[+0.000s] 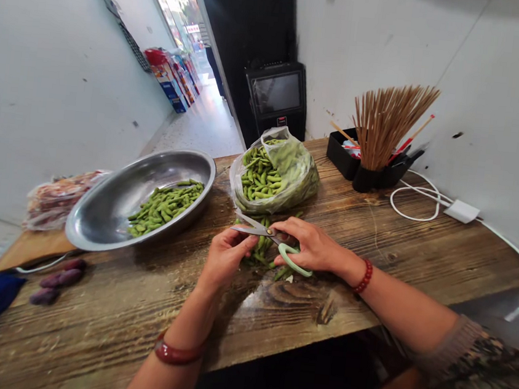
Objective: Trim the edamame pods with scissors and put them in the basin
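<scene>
My right hand (306, 244) grips a pair of scissors (293, 260) with pale green handles, its blades parted and pointing left. Close to the blade tips, my left hand (228, 254) is closed with thumb and fingers pinched together; what sits between them is mostly hidden, likely too small to name. Beneath both hands lies a small heap of green soybean pods (260, 251) on the wooden table. Just behind them stands an open plastic bag (296, 177) full of pods. To the left, a wide metal basin (100, 205) holds more pods on its right side.
A black holder (367, 180) with many wooden skewers (380, 124) stands at the back right, near a white cable (417, 218). Several purplish-red oblong items (58, 280) lie at the left, by a filled plastic bag (57, 198). A black screen device (277, 94) is behind the table (143, 331).
</scene>
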{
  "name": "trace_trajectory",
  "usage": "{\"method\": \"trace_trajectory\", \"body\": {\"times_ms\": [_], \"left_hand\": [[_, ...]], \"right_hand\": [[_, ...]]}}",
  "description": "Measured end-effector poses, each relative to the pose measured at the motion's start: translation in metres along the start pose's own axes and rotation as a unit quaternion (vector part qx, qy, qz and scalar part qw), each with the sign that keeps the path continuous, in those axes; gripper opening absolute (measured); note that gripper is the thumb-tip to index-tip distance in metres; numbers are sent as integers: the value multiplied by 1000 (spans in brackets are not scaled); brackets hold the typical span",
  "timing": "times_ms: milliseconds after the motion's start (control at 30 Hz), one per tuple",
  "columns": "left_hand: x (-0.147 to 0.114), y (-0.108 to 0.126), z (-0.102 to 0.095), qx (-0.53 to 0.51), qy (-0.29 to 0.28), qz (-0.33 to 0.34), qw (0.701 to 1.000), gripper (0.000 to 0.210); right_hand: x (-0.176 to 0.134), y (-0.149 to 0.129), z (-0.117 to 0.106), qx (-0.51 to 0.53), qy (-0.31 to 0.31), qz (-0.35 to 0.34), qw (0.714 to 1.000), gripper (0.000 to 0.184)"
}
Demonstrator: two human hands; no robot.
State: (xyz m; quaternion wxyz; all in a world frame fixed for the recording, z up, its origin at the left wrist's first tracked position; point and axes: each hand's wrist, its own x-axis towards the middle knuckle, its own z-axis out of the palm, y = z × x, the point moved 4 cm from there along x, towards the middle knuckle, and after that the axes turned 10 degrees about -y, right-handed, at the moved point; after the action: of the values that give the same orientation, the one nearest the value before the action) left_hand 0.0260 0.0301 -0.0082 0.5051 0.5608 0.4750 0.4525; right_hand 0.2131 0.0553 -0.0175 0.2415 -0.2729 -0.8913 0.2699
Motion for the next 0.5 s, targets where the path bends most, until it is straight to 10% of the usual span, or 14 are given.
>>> {"method": "trace_trajectory", "body": {"times_ms": [500], "left_hand": [[0, -1, -1, 6, -9, 6, 1000, 17]], "right_hand": [[0, 5, 3, 4, 2, -13, 1000, 65]]}}
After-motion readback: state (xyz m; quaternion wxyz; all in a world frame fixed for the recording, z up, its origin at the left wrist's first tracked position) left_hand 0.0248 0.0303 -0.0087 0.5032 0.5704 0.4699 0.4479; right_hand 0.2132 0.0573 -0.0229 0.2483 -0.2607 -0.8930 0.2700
